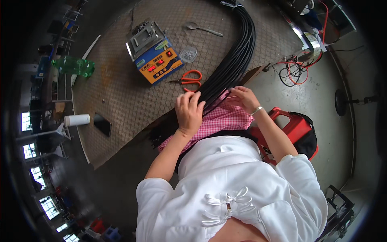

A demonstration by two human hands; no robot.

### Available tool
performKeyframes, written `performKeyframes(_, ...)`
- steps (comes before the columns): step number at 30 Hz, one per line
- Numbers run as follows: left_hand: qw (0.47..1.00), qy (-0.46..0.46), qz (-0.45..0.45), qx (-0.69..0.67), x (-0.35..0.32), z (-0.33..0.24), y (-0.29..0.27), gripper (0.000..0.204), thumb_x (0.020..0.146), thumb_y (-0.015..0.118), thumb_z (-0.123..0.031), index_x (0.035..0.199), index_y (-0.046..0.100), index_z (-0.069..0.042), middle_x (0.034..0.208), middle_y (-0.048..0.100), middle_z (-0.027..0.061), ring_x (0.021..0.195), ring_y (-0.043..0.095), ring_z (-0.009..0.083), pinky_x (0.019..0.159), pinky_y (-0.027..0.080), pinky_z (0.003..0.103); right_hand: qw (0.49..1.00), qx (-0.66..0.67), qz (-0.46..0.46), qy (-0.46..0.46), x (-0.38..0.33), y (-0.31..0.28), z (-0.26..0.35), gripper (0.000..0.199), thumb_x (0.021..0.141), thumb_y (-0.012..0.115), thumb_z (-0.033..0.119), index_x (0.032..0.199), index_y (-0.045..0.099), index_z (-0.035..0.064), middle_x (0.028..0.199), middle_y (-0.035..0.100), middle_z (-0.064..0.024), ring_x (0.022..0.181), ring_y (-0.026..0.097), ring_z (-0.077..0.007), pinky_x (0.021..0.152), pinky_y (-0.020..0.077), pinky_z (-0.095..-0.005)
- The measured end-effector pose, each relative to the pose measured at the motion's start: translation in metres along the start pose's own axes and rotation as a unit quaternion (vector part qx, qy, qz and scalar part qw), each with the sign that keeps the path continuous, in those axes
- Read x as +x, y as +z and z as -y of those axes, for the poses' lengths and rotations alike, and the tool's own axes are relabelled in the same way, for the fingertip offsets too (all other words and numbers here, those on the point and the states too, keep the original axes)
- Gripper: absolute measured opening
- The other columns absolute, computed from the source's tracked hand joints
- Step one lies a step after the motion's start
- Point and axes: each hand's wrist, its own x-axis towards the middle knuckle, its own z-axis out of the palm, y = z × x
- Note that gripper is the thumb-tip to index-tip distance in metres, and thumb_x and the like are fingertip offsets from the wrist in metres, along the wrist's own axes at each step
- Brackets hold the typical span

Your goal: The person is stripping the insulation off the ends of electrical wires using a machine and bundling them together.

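A thick bundle of long black cables [238, 52] curves down the table, over its near edge and onto my lap. My left hand [188, 113] rests at the bundle's left side, its fingers bent, with a gap between thumb and forefinger. On the other side my right hand [243, 99] pinches one thin black cable between thumb and fingertips. Part of that cable is hidden by the fingers. Beneath both hands a pink-and-white checked cloth [225, 119] covers my lap. Orange-handled scissors [191, 80] lie just beyond my left hand.
A blue-and-orange solder pot [159, 60] stands on the patterned table [121, 97], near a clear plastic piece [188, 54] and a spoon [204, 29]. At left are a green bottle [73, 66], a white cup [77, 120] and a phone [102, 124]. A red chair [288, 131] stands at right.
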Motion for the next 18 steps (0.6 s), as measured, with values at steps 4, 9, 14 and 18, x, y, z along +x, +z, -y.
performKeyframes(4, 0.991, 0.002, 0.05, -0.125, -0.045, -0.018, -0.017, 0.042, 0.068, 0.069, -0.009, 0.106, 0.054, -0.003, 0.094, 0.056, 0.0123, 0.089, 0.053, 0.0289, 0.078, 0.043, 0.039, 0.977, 0.157, 0.143, 0.002, -0.031, -0.01, 0.018, 0.022, 0.09, 0.046, 0.02, 0.098, 0.053, 0.0015, 0.082, 0.06, -0.011, 0.078, 0.061, -0.0242, 0.069, 0.0514, -0.0346)
performKeyframes(9, 0.971, -0.129, 0.085, -0.184, -0.09, 0.001, -0.029, 0.034, 0.07, 0.067, -0.005, 0.103, 0.057, -0.004, 0.079, 0.063, 0.013, 0.07, 0.061, 0.0291, 0.062, 0.049, 0.035, 0.972, 0.144, 0.169, -0.083, -0.043, -0.018, 0.044, 0.02, 0.092, 0.042, 0.019, 0.094, 0.053, 0.003, 0.086, 0.06, -0.0104, 0.077, 0.061, -0.0207, 0.07, 0.0517, -0.033)
performKeyframes(14, 0.922, -0.232, 0.112, -0.288, -0.103, 0.013, -0.073, 0.033, 0.075, 0.067, -0.008, 0.106, 0.056, -0.004, 0.09, 0.059, 0.0103, 0.071, 0.059, 0.0173, 0.061, 0.049, 0.028, 0.996, 0.039, 0.06, -0.055, -0.025, -0.038, 0.043, 0.014, 0.09, 0.047, 0.014, 0.093, 0.054, 0.0019, 0.083, 0.061, -0.0094, 0.077, 0.062, -0.0196, 0.069, 0.0521, -0.0257)
performKeyframes(18, 0.87, -0.358, -0.023, -0.339, -0.104, 0.023, -0.051, 0.035, 0.088, 0.054, -0.023, 0.115, 0.049, -0.001, 0.097, 0.054, 0.0084, 0.077, 0.055, 0.0125, 0.071, 0.046, 0.025, 0.993, 0.074, 0.091, -0.033, -0.018, -0.001, 0.032, 0.014, 0.091, 0.047, 0.012, 0.093, 0.054, 0.0006, 0.086, 0.062, -0.0097, 0.079, 0.062, -0.0205, 0.071, 0.0521, -0.0259)
